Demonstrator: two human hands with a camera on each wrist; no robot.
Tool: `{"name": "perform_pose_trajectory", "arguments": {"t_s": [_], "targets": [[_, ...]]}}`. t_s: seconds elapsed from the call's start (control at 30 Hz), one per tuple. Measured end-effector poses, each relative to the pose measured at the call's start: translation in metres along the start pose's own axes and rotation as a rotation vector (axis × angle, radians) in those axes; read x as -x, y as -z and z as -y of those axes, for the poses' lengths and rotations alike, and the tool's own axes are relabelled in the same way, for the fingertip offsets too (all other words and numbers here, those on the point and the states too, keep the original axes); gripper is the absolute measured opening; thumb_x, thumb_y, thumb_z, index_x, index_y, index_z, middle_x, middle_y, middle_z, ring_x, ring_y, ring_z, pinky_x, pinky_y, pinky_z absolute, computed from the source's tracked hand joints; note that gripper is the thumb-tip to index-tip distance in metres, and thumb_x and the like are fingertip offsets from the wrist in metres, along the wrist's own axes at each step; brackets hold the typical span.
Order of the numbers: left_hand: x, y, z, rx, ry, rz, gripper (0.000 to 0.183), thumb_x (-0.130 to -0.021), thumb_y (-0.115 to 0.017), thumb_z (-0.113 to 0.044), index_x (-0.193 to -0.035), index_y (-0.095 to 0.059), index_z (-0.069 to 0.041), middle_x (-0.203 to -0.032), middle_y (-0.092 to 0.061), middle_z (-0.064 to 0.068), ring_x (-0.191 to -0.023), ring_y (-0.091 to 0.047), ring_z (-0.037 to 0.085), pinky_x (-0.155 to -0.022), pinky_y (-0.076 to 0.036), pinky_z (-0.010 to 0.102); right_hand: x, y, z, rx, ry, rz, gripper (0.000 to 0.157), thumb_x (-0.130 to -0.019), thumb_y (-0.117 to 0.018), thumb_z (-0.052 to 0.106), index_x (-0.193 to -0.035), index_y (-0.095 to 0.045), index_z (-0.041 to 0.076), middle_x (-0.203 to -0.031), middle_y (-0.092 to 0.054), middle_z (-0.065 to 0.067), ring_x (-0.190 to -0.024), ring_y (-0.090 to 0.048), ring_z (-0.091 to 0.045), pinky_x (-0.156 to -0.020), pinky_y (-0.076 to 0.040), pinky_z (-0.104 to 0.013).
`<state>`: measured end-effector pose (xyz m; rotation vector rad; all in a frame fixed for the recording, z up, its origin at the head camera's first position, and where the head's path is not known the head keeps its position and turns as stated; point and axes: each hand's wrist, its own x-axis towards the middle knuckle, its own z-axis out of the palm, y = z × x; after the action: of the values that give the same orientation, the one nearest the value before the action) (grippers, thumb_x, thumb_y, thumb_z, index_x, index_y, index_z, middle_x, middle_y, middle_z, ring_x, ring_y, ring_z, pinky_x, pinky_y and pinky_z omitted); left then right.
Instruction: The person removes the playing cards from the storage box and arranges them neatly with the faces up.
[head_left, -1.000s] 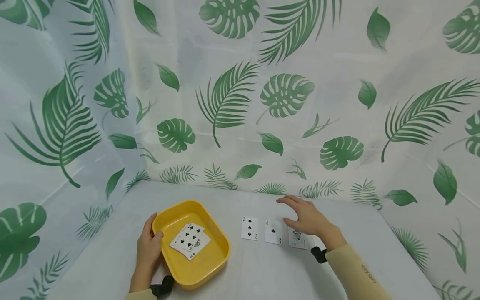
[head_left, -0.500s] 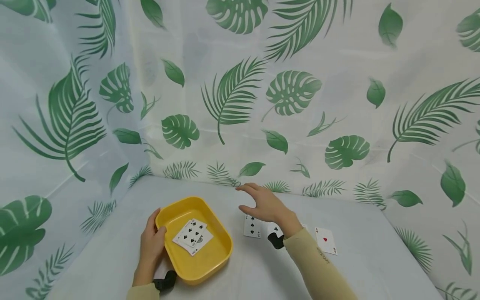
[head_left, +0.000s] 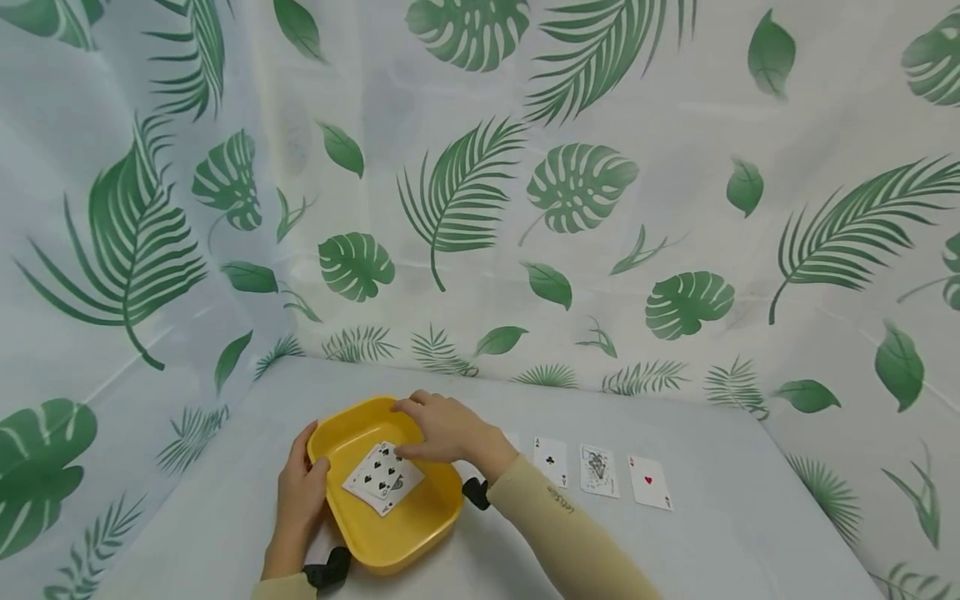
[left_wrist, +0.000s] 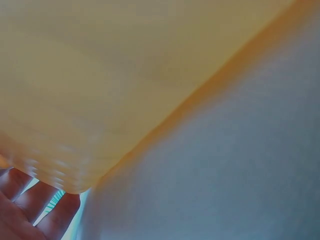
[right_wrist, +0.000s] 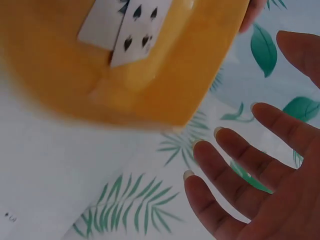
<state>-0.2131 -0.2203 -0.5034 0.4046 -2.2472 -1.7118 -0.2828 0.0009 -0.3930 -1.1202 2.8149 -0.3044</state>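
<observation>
My left hand [head_left: 296, 492] grips the left rim of a yellow plastic tray [head_left: 408, 546], thumb on the inside and fingers on the outside. In the left wrist view, fingers [left_wrist: 57, 215] lie against the tray's side. Inside the tray, a spade card [head_left: 380, 473] overlaps another playing card [head_left: 401, 492]. My right hand [head_left: 453, 429] hovers over the tray's far right side. Its fingers are spread and hold nothing, as the right wrist view shows.
Right of the tray, an ace of clubs [head_left: 551, 461], a joker [head_left: 598, 469] and an ace of hearts [head_left: 649, 481] lie in a row on the white table [head_left: 720, 533]. My right arm mostly hides another card [head_left: 512, 438]. Leaf-print sheeting [head_left: 480, 317] encloses the table.
My right hand has swept left from above the row of cards to the tray, uncovering the joker and the ace of hearts. My left hand keeps its grip on the tray.
</observation>
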Motion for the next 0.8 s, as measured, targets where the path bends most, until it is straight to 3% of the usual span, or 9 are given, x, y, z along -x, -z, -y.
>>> {"name": "perform_pose_trajectory", "arguments": {"t_s": [0.2, 0.4, 0.8], "targets": [[-0.001, 0.003, 0.000, -0.013, -0.004, 0.010, 0.065, -0.096, -0.041, -0.007, -0.160, -0.026, -0.010, -0.160, -0.032, 0.016, -0.133, -0.042, 0.034, -0.113, -0.034, 0.052, -0.019, -0.003, 0.024, 0.024, 0.005, 0.048, 0.065, -0.091, -0.068, 0.051, -0.148, -0.052, 0.023, -0.145, -0.052, -0.003, -0.123, -0.054, -0.022, -0.107, -0.044, -0.041], [0.000, 0.001, -0.001, -0.009, -0.009, 0.026, 0.065, -0.097, -0.040, -0.006, -0.160, -0.026, -0.010, -0.161, -0.031, 0.016, -0.133, -0.042, 0.034, -0.113, -0.034, 0.051, -0.032, -0.015, 0.032, 0.034, -0.020, 0.103, 0.066, -0.091, -0.068, 0.054, -0.149, -0.050, 0.029, -0.151, -0.047, 0.001, -0.130, -0.050, -0.020, -0.110, -0.041, -0.042], [-0.001, 0.002, -0.001, -0.025, -0.004, 0.013, 0.065, -0.096, -0.042, -0.007, -0.159, -0.027, -0.009, -0.160, -0.032, 0.016, -0.134, -0.042, 0.034, -0.114, -0.033, 0.051, -0.044, -0.040, 0.032, 0.080, -0.050, 0.196, 0.066, -0.089, -0.071, 0.053, -0.146, -0.052, 0.028, -0.138, -0.052, 0.000, -0.109, -0.055, -0.015, -0.096, -0.050, -0.033]]}}
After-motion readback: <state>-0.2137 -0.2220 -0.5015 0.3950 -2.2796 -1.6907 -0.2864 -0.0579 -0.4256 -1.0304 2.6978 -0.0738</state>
